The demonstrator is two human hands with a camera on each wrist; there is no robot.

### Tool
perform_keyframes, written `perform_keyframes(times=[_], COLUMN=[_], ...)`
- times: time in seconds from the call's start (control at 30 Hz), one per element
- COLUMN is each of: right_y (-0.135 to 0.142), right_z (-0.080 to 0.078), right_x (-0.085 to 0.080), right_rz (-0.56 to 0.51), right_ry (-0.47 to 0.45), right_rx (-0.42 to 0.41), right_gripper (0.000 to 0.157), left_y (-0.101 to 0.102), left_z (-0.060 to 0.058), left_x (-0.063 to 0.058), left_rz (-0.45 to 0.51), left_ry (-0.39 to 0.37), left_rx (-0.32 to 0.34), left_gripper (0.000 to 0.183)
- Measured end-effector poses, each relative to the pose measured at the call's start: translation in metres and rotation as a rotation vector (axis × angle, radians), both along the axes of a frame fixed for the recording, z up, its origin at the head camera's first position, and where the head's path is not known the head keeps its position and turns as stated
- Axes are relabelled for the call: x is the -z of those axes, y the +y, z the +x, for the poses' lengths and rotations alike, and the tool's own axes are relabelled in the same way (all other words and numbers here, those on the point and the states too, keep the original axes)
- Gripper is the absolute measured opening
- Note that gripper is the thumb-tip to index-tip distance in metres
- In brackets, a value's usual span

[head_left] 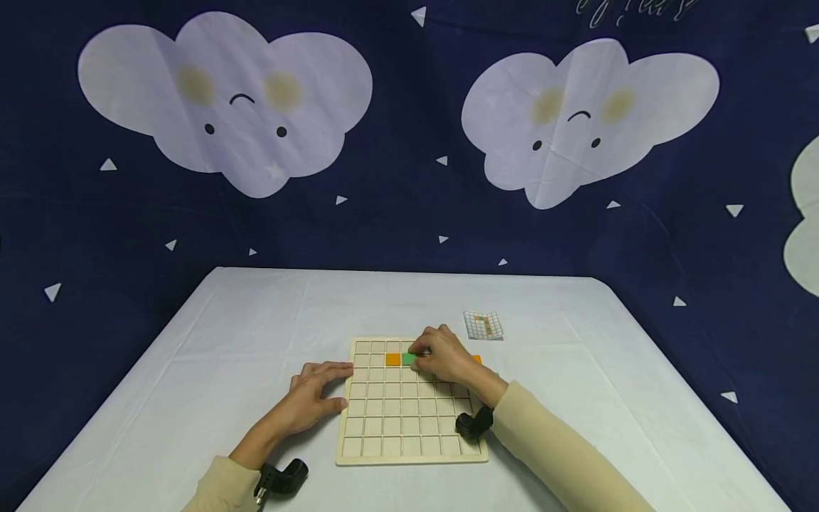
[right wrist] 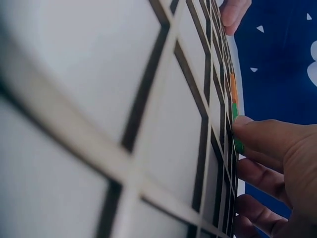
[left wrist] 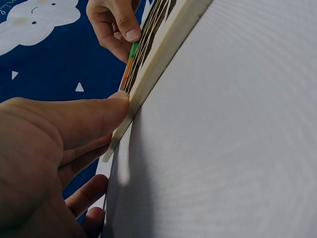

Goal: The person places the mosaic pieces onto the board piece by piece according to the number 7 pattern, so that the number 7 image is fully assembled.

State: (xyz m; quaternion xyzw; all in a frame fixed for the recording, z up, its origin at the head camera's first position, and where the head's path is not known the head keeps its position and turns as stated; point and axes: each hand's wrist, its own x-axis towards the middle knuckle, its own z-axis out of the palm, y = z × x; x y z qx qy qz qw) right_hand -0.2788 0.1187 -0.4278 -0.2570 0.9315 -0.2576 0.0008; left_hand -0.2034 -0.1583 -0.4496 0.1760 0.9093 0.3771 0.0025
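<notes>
A pale wooden grid board (head_left: pixel 373 427) lies on the table. In its second row sit an orange tile (head_left: pixel 393 360) and, just to the right, a green tile (head_left: pixel 408 360). My right hand (head_left: pixel 443 355) reaches over the upper part of the board. In the right wrist view its thumb and fingers pinch a green piece (right wrist: pixel 238 145) at the grid, partly covered by the thumb. My left hand (head_left: pixel 310 398) rests at the board's left edge, fingers extended and thumb touching the rim.
A small card (head_left: pixel 483 326) with a printed colour grid lies beyond the board's upper right corner. Another orange tile (head_left: pixel 476 359) shows partly behind the right wrist. The white-covered table (head_left: pixel 256 313) ends at a dark blue cloth (head_left: pixel 409 213) with clouds.
</notes>
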Motion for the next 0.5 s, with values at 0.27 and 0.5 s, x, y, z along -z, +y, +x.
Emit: perform_keyframes(times=[0.27,0.5], right_y=[0.0001,0.0002], right_z=[0.0002,0.0010], right_x=[-0.0003,-0.0015], right_rz=[0.006,0.002], right_ry=[0.009,-0.001], right_rx=[-0.018,-0.006], right_gripper=[0.023,0.025], left_y=[0.0005,0.0002], left_z=[-0.0001,-0.0001], left_x=[-0.0007,-0.0002], left_rz=[-0.002,0.005], left_ry=[0.002,0.007], left_rx=[0.001,0.005], left_gripper=[0.050,0.050])
